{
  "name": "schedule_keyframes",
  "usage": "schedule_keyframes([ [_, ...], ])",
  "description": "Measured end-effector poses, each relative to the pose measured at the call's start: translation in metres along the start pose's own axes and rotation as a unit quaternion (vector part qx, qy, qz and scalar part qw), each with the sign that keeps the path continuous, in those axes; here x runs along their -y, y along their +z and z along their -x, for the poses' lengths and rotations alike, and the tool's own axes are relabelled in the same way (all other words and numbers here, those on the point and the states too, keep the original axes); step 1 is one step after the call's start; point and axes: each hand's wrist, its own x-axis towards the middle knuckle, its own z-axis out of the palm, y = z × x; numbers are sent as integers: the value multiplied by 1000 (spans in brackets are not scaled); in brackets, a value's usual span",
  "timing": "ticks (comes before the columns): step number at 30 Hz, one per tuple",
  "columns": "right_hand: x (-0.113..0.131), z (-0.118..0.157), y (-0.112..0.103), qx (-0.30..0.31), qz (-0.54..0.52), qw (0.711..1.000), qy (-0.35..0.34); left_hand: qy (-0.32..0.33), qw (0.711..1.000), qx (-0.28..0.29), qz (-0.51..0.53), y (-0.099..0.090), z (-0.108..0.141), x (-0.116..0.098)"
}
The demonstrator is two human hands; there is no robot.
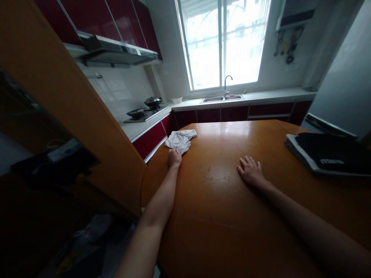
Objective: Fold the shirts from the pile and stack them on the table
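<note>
A crumpled white cloth (180, 139) lies near the left back edge of the wooden table (214, 200). My left hand (174, 157) is closed on the cloth's near edge, its fingers curled. To the right, my right hand (251, 171) rests palm down on the tabletop with its fingers spread, holding nothing. Dark scribble-like marks show on the wood between the two hands.
Folded dark clothes (327, 154) are stacked at the table's right side. Behind the table runs a counter with a sink (222, 99); pans (153, 101) sit on the stove at back left. A wooden panel (95, 127) stands close on the left.
</note>
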Motion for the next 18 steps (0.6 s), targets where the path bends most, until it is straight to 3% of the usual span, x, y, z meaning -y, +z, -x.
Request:
schedule_keyframes([
  [5, 0, 0, 0, 1, -5, 1000, 0, 102, 994, 2, 33, -6, 3, -16],
  [9, 1, 1, -2, 5, -5, 1000, 3, 212, 973, 76, 49, -5, 19, -40],
  [12, 0, 1, -2, 6, -6, 1000, 1, 255, 958, 124, 47, -3, 33, -59],
  [14, 0, 0, -1, 3, -6, 1000, 0, 228, 968, 105, 24, -4, 37, -66],
  [18, 0, 0, 0, 4, -7, 1000, 0, 90, 993, 42, -64, -7, 33, -59],
])
